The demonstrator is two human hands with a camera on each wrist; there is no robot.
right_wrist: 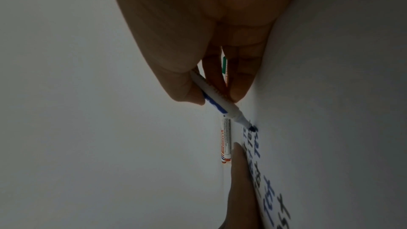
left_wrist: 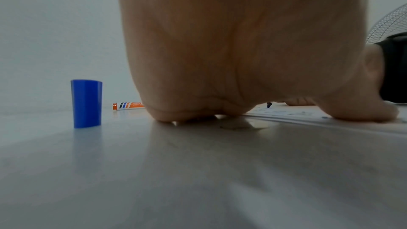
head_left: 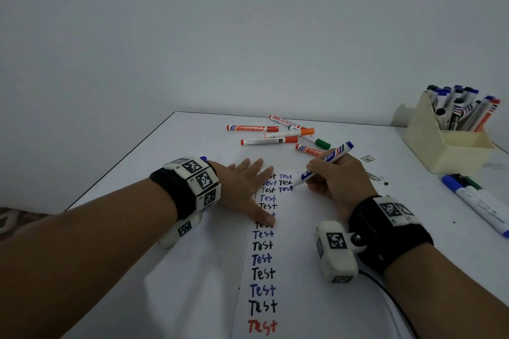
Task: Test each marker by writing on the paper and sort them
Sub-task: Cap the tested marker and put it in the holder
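Farthest left, the blue cap (left_wrist: 86, 103) stands upright on the table (head_left: 192, 140), parked clear of the writing. Our left hand (head_left: 245, 187) lies flat with fingers spread on the paper (head_left: 303, 270), we judge to stop it sliding. Our right hand (head_left: 334, 181) grips the blue marker (head_left: 326, 161) in a writing hold; its tip touches the paper beside the second column of "Test". Its long axis slants, tip down-left toward us, tail up-right toward the marker box (head_left: 440, 143).
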